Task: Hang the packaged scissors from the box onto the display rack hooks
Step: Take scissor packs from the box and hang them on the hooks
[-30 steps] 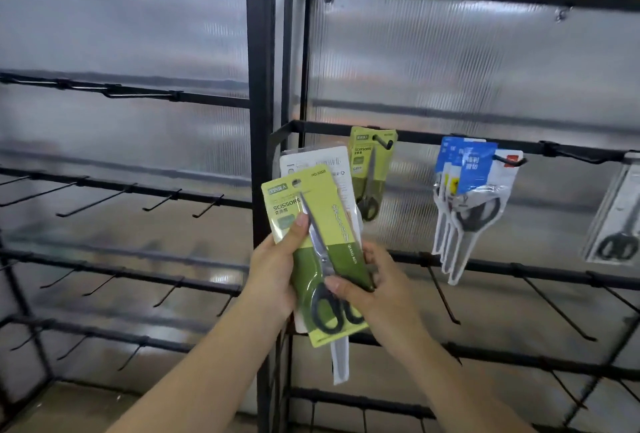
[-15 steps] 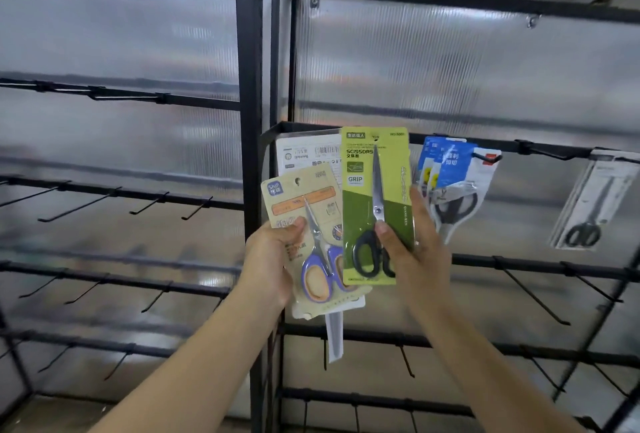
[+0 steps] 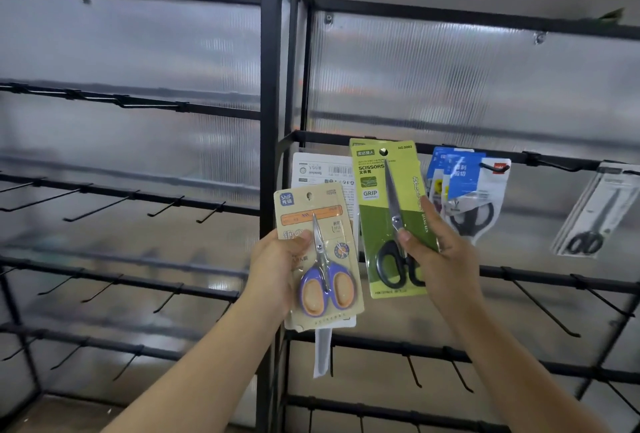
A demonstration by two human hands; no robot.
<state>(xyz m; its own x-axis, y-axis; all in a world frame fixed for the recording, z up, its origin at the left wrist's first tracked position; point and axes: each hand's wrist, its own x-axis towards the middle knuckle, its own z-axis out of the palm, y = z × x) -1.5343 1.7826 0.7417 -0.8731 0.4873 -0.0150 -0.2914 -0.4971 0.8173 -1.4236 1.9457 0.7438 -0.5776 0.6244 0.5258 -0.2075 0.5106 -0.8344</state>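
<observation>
The right hand [image 3: 440,259] is pinching the green scissors pack [image 3: 391,218] and raising it to the top rail [image 3: 450,150], its hang hole just below the rail. The left hand [image 3: 277,270] is gripping the spare packs [image 3: 318,252], lower and left of that rail. Advisably, the hole is being aligned squarely with a hook tip before sliding.

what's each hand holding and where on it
Right hand pinches the green pack at its lower right, thumb on the scissor pivot. Left hand grips the beige pack and white pack by their left edges.
</observation>
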